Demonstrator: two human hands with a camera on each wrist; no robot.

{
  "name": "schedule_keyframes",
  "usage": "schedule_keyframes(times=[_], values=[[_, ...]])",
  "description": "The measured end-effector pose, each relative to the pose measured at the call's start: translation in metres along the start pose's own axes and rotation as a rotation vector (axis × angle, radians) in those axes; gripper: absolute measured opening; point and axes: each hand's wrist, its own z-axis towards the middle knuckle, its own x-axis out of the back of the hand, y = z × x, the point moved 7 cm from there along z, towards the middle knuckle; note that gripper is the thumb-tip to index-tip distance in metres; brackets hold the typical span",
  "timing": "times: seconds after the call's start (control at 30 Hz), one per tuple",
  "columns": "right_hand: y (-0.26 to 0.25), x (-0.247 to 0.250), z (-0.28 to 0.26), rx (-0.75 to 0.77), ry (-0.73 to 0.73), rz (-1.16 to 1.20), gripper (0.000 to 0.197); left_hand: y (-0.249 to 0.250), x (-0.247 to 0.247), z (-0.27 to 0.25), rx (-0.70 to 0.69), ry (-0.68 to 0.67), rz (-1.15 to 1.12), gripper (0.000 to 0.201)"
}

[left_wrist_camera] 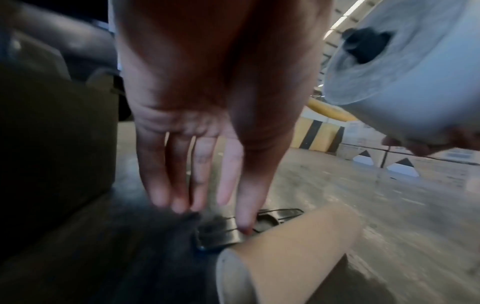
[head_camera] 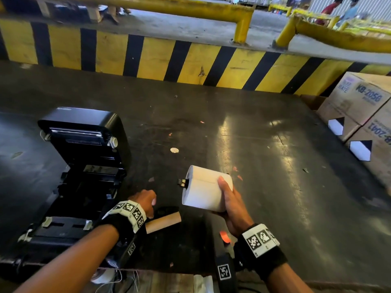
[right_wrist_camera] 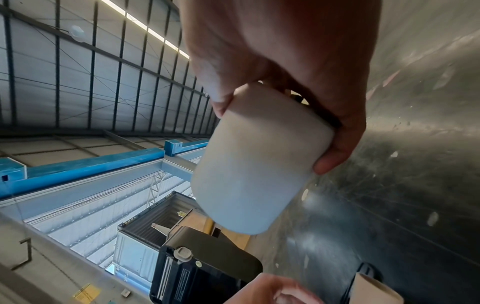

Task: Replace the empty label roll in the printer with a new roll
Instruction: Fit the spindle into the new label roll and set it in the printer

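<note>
The black label printer (head_camera: 84, 166) stands open at the left of the dark table, its lid tilted back. My right hand (head_camera: 224, 193) grips a full white label roll (head_camera: 205, 189) above the table's middle, with a black spindle (head_camera: 182, 182) poking out of the roll's left end. An empty brown cardboard core (head_camera: 163, 222) lies on the table beside a flat black plastic piece (head_camera: 167, 210). My left hand (head_camera: 153, 203) reaches down with straight fingers (left_wrist_camera: 176, 185), the thumb tip touching that black piece (left_wrist_camera: 221, 234) next to the core (left_wrist_camera: 285, 253). The right wrist view shows the roll (right_wrist_camera: 259, 164) above the printer (right_wrist_camera: 202, 267).
Stacked cardboard boxes (head_camera: 359, 115) line the table's right side. A yellow-and-black striped barrier (head_camera: 190, 60) runs along the back. Small red scraps (head_camera: 225, 236) and bits of litter dot the table (head_camera: 264, 144). People walk far off at the top right.
</note>
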Motion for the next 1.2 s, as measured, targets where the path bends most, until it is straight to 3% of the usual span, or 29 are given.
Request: schedule_keyframes(times=[0.13,0.23,0.5,0.6,0.77,0.93,1.2], values=[[0.003,0.002,0.002,-0.027,-0.038,0.012,0.023,0.007,-0.004,0.014,-0.050,-0.041,0.136,0.041],[0.004,0.001,0.005,-0.031,-0.061,-0.002,0.029,0.009,-0.003,0.016,-0.066,-0.043,0.175,0.044],[0.004,-0.012,0.016,-0.029,-0.108,-0.032,0.028,0.003,-0.006,0.018,-0.052,-0.091,-0.063,0.030],[0.004,-0.017,0.020,-0.028,-0.101,-0.032,0.023,0.000,0.005,0.020,-0.083,0.019,-0.302,0.023],[0.006,-0.029,0.025,-0.059,-0.099,0.002,0.031,0.000,0.042,-0.013,-0.232,0.199,-0.795,0.035],[0.009,-0.052,0.025,-0.059,-0.140,-0.074,0.036,0.007,0.059,-0.056,-0.345,0.347,-0.875,0.046],[0.019,-0.097,0.017,-0.066,-0.145,-0.155,0.042,-0.038,0.072,-0.086,-0.262,0.533,-0.939,0.046]])
